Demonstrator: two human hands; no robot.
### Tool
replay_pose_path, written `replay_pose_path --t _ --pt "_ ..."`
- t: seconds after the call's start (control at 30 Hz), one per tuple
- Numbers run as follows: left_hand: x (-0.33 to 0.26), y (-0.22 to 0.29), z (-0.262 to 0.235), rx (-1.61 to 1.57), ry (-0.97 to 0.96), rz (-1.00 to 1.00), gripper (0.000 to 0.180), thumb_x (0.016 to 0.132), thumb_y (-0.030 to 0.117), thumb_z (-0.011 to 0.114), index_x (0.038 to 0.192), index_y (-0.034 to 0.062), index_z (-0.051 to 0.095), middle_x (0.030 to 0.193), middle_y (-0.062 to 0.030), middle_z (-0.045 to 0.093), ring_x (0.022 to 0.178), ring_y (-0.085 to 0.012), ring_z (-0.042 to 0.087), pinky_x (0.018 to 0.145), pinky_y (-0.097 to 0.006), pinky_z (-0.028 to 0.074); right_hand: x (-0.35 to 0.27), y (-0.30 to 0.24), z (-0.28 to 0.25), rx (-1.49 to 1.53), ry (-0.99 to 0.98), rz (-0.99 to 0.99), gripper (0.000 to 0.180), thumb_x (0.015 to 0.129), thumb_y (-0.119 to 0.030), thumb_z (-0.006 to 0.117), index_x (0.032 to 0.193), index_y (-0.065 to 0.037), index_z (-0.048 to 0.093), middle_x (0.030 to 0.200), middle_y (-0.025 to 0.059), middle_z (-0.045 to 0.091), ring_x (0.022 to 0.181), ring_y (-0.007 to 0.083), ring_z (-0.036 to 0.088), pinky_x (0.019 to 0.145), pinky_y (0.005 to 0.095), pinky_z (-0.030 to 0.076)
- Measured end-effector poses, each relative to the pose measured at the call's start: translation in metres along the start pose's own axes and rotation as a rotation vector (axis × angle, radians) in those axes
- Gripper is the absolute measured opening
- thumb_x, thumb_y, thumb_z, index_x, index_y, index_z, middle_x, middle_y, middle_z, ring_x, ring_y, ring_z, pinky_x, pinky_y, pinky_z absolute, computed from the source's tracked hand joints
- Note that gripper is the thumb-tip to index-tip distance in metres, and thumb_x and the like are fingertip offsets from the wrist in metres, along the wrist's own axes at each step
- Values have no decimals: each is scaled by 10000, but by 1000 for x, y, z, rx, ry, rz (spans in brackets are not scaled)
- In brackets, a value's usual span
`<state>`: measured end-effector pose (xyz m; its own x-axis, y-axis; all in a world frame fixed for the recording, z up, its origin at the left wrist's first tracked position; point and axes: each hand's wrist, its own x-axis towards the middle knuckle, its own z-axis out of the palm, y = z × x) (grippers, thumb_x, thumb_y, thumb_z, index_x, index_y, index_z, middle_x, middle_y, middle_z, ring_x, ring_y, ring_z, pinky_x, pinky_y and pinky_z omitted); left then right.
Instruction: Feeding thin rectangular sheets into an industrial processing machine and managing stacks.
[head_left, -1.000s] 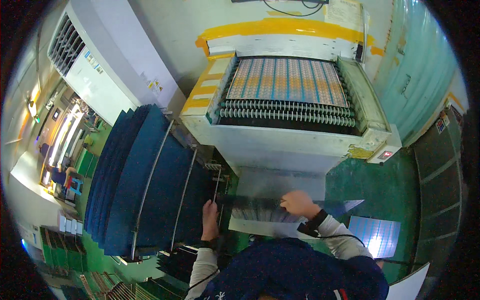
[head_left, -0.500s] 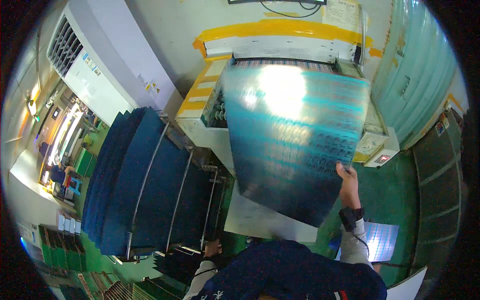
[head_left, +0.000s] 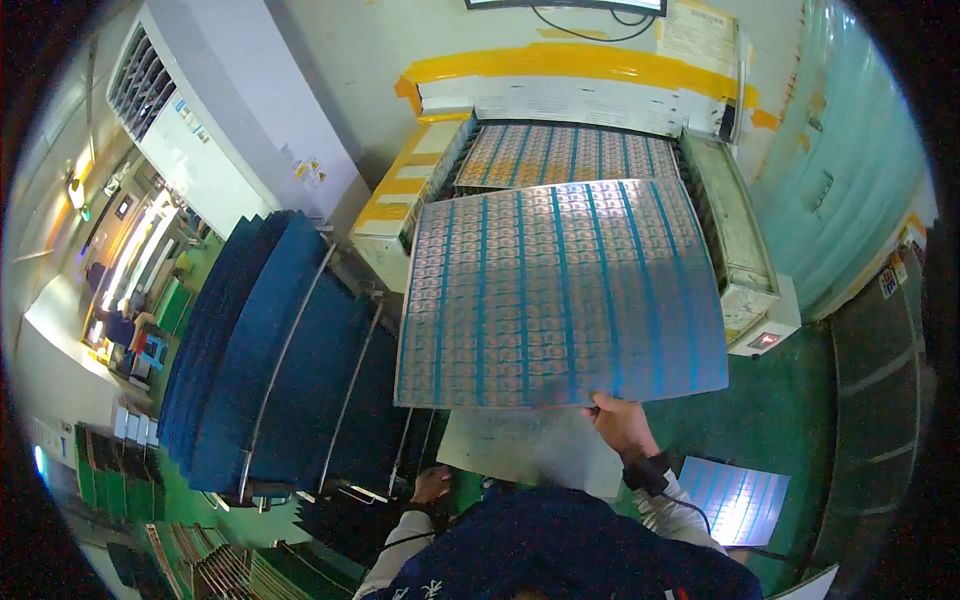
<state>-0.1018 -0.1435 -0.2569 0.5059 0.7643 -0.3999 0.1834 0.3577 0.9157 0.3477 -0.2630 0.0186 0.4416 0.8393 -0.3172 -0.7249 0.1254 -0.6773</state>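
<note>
A large thin circuit board panel (head_left: 560,290), with rows of small printed patterns and blue strips, slopes up in front of me. My right hand (head_left: 622,425) is closed on its near edge, thumb on top. The panel's far edge lies over the conveyor machine's opening, and a second similar panel (head_left: 570,152) rests on the machine behind it. My left hand (head_left: 432,485) is low beside the near end of a rack (head_left: 335,420) of dark blue sheets. Its fingers are too small and dim to read, and whether it touches the rack is unclear.
The machine's side ledges (head_left: 735,220) flank the opening. Below the held panel is a pale flat board (head_left: 530,450). Another shiny panel (head_left: 735,500) lies low at the right. A tall white cabinet (head_left: 240,110) stands left, and a translucent curtain (head_left: 825,150) hangs right.
The held panel has swung round and tilted, now showing its patterned face without the strong glare. My right hand has moved left along with it. The panel on the machine is now more exposed.
</note>
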Motion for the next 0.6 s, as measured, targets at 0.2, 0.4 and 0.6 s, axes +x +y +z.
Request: replay_pose_path --t 0.2,0.4,0.6 --pt "-19 30 6 -868 -134 -467 224 885 252 568 950 38 564 773 -82 570 568 -174 548 493 -320 454 15 24 -29 196 19 117 92 842 -31 582 932 -13 571 914 90 577 859 236 560 772 390 496" --pt "-29 30 33 -313 270 -493 269 915 291 445 1024 68 548 744 -81 507 523 -200 449 484 -333 401 19 23 -29 136 -19 125 117 890 -73 561 853 39 566 837 85 536 801 184 553 806 352 533" --pt "-44 20 15 -849 83 -450 212 875 226 597 1007 63 571 724 -70 528 477 -160 444 423 -321 390 42 28 -12 326 -37 124 122 896 -102 568 864 16 559 847 82 549 820 199 565 782 353 516"
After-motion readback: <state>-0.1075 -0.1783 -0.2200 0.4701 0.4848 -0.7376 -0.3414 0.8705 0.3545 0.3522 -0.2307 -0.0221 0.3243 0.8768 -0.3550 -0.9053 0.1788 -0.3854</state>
